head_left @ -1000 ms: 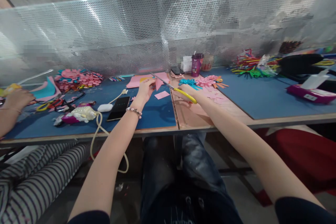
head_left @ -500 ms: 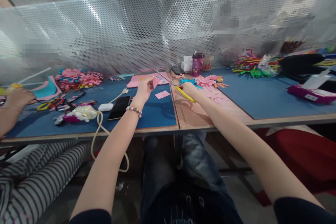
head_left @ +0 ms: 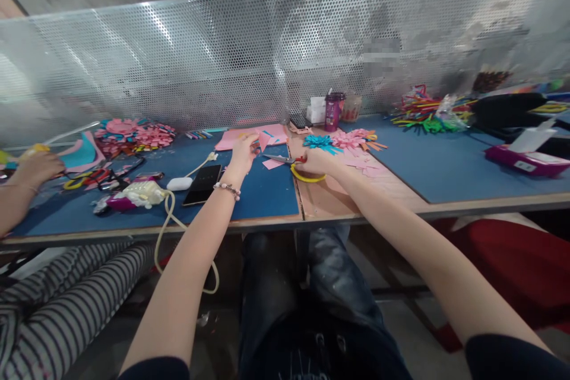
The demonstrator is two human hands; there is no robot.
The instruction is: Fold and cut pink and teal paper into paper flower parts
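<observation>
My left hand (head_left: 243, 154) pinches a small folded pink paper piece (head_left: 263, 141) above the blue mat (head_left: 262, 190). My right hand (head_left: 317, 161) grips yellow-handled scissors (head_left: 291, 165), which lie low over the table with the blades pointing left toward a pink scrap (head_left: 269, 164). A stack of pink paper sheets (head_left: 249, 133) lies just beyond my left hand.
A black phone (head_left: 202, 183), a white earbud case (head_left: 179, 183) and a cable lie left of my arm. Paper flowers (head_left: 342, 140) sit to the right, with a purple cup (head_left: 333, 110) behind. Another person's hand (head_left: 35, 167) works at far left. A perforated metal screen backs the table.
My right hand has lowered the scissors from a raised, up-pointing slant down to the table, blades now level and pointing left. My left hand stays on the pink piece.
</observation>
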